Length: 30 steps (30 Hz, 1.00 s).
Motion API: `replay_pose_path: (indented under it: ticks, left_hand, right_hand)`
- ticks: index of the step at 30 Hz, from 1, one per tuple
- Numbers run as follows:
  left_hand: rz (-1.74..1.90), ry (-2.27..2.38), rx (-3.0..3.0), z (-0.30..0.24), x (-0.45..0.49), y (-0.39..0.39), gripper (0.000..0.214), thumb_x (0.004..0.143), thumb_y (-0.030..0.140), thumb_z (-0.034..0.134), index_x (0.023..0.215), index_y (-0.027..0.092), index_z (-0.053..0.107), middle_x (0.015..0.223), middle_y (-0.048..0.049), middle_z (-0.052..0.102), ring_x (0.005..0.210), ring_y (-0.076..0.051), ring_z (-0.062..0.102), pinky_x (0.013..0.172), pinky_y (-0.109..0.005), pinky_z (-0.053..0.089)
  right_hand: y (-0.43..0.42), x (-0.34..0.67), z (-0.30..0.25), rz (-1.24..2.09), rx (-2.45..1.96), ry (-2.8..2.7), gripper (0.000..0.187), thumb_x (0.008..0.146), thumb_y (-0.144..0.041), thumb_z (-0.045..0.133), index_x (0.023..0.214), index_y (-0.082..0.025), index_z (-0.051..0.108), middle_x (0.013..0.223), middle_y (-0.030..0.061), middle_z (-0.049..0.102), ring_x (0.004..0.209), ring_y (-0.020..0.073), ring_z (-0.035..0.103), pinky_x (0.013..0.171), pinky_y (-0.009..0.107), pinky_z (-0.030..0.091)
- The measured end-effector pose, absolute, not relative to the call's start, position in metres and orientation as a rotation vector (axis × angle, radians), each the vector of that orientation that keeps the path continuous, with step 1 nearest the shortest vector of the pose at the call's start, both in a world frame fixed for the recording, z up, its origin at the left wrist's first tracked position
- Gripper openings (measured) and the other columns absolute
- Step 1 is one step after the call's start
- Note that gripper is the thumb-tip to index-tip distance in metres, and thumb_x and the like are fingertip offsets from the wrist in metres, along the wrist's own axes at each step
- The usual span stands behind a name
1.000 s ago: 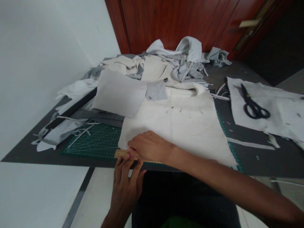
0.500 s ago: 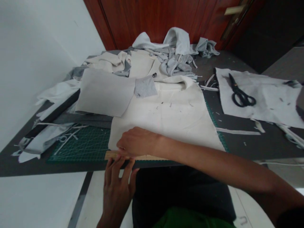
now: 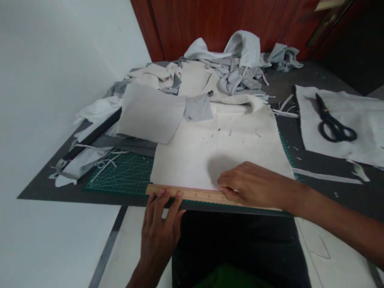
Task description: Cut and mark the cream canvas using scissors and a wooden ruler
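Note:
A wooden ruler (image 3: pixel 201 195) lies along the near edge of a cream fabric piece (image 3: pixel 186 160). My left hand (image 3: pixel 162 224) presses spread fingertips onto the ruler's left part, its thumb apart. Farther right, my right hand (image 3: pixel 249 184) is closed at the ruler's upper edge, resting on ruler and fabric. Whatever it pinches is hidden by the fingers. A thin reddish line shows along the ruler's upper edge, left of this hand. Beneath the fabric, a green cutting mat (image 3: pixel 126 174) shows at the left.
Black scissors (image 3: pixel 334 126) lie on white fabric (image 3: pixel 312 140) at the right. A grey-white sheet (image 3: pixel 153 114) and a small grey patch (image 3: pixel 198 108) overlap the cream fabric. Crumpled cloth scraps (image 3: pixel 240 78) are heaped at the back, near a reddish-brown door (image 3: pixel 222 24).
My right hand has moved rightward along the ruler, from beside my left hand to past the ruler's middle. My left fingers stay on the ruler's left part. The camera view has shifted.

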<state>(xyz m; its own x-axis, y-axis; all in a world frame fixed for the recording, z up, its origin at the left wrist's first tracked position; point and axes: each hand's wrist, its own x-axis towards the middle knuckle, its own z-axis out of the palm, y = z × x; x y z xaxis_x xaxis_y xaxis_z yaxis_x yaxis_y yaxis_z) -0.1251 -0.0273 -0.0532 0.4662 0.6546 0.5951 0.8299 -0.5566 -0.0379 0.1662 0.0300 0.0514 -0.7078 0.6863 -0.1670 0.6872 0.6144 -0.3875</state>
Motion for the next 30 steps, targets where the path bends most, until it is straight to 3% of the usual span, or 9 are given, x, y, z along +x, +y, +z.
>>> replay_pose_path:
  ticks: [5, 11, 17, 23, 30]
  left_hand:
    - [-0.791, -1.25, -2.401, -0.055, -0.125, -0.027, 0.03, 0.099, 0.018, 0.065, 0.128, 0.012, 0.063, 0.126, -0.0171, 0.061, 0.126, -0.036, 0.06, 0.108, -0.058, 0.054]
    - [-0.778, -1.24, -2.4, -0.055, -0.127, -0.025, 0.027, 0.098, 0.018, 0.067, 0.124, 0.014, 0.064, 0.125, -0.0171, 0.06, 0.123, -0.037, 0.06, 0.104, -0.06, 0.056]
    - [-0.801, -1.266, -2.4, -0.054, -0.127, -0.026, 0.019, 0.097, 0.019, 0.067, 0.116, 0.016, 0.065, 0.116, -0.0146, 0.059, 0.115, -0.034, 0.061, 0.101, -0.059, 0.057]
    - [-0.817, -1.278, -2.416, -0.054, -0.126, -0.026, 0.023, 0.096, 0.017, 0.068, 0.118, 0.016, 0.065, 0.113, -0.0133, 0.059, 0.114, -0.034, 0.061, 0.103, -0.059, 0.056]
    - [-0.812, -1.264, -2.422, -0.054, -0.127, -0.025, 0.024, 0.093, 0.017, 0.072, 0.117, 0.016, 0.066, 0.112, -0.0133, 0.06, 0.115, -0.035, 0.061, 0.101, -0.059, 0.057]
  right_hand:
    - [0.034, 0.154, 0.049, -0.698, 1.316, 2.907, 0.03, 0.109, -0.028, 0.045, 0.087, -0.019, 0.063, 0.086, 0.0031, 0.071, 0.078, 0.0173, 0.064, 0.073, 0.033, 0.036]
    - [0.069, 0.075, 0.029, -0.673, 1.104, 3.08, 0.033, 0.11, -0.03, 0.045, 0.093, -0.017, 0.07, 0.096, 0.0059, 0.077, 0.09, 0.0198, 0.07, 0.072, 0.033, 0.039]
    - [0.087, 0.021, 0.03, -0.536, 1.048, 3.071, 0.031, 0.107, -0.024, 0.049, 0.095, -0.013, 0.076, 0.097, 0.0137, 0.079, 0.087, 0.0254, 0.075, 0.062, 0.033, 0.043]
    - [0.089, 0.006, 0.035, -0.518, 1.035, 3.036, 0.032, 0.107, -0.026, 0.051, 0.094, -0.012, 0.076, 0.096, 0.0165, 0.079, 0.087, 0.0264, 0.076, 0.065, 0.033, 0.054]
    - [0.091, 0.002, 0.033, -0.428, 0.989, 3.026, 0.032, 0.108, -0.025, 0.05, 0.092, -0.011, 0.075, 0.092, 0.0155, 0.078, 0.085, 0.0243, 0.076, 0.069, 0.032, 0.056]
